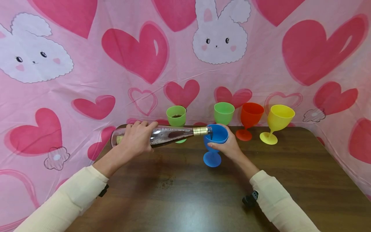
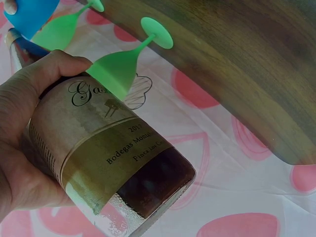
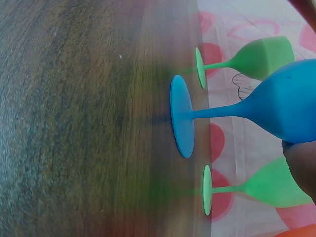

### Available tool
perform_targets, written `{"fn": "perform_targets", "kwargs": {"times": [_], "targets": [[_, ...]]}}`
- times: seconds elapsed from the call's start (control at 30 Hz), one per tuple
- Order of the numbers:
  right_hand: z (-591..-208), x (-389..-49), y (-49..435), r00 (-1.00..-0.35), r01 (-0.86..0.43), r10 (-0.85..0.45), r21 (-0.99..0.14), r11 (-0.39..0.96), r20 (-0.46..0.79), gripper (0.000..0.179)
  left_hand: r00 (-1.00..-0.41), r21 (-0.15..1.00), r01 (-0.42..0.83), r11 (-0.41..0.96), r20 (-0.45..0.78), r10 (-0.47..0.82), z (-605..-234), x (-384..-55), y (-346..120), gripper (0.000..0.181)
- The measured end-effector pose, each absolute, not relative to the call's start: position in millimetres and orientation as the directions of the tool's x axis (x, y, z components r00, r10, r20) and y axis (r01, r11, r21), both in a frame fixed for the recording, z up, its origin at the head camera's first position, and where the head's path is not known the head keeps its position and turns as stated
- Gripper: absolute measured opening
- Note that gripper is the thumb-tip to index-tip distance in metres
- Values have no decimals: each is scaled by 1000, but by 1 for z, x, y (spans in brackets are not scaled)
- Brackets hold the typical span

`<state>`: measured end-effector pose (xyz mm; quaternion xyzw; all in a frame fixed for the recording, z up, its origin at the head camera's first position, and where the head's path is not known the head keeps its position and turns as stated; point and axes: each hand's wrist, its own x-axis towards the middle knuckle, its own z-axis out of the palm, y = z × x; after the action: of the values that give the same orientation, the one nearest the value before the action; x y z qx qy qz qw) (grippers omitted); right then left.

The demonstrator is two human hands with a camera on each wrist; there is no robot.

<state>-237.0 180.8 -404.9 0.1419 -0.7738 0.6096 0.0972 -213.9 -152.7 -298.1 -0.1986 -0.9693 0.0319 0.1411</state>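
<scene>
My left hand (image 1: 137, 137) grips a glass wine bottle (image 1: 171, 133) around its body. The bottle lies nearly level, its gold-collared neck pointing right, and dark liquid runs from its mouth into a blue goblet (image 1: 217, 137). Around that goblet's bowl curl the fingers and thumb of my right hand (image 1: 230, 146). The stem and round foot of the blue goblet (image 3: 281, 106) show in the right wrist view; whether the foot touches the table I cannot tell. A pale printed label faces the left wrist camera on the bottle (image 2: 98, 128).
Behind the bottle stands a green goblet (image 1: 176, 121) with dark liquid inside. A second green goblet (image 1: 224, 116), a red goblet (image 1: 250, 119) and a yellow goblet (image 1: 279, 120) line the back right. The brown wooden table (image 1: 185, 206) meets a pink heart-patterned cloth (image 1: 179, 64).
</scene>
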Motion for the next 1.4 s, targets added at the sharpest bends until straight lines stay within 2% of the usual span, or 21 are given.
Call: {"fn": "perform_targets", "kwargs": {"times": [1.4], "targets": [[-407,-239,181,-932,-361,-96,-915,183,348,78,-880,-141,371,918,263,396,-296,-215,-153,82]]}}
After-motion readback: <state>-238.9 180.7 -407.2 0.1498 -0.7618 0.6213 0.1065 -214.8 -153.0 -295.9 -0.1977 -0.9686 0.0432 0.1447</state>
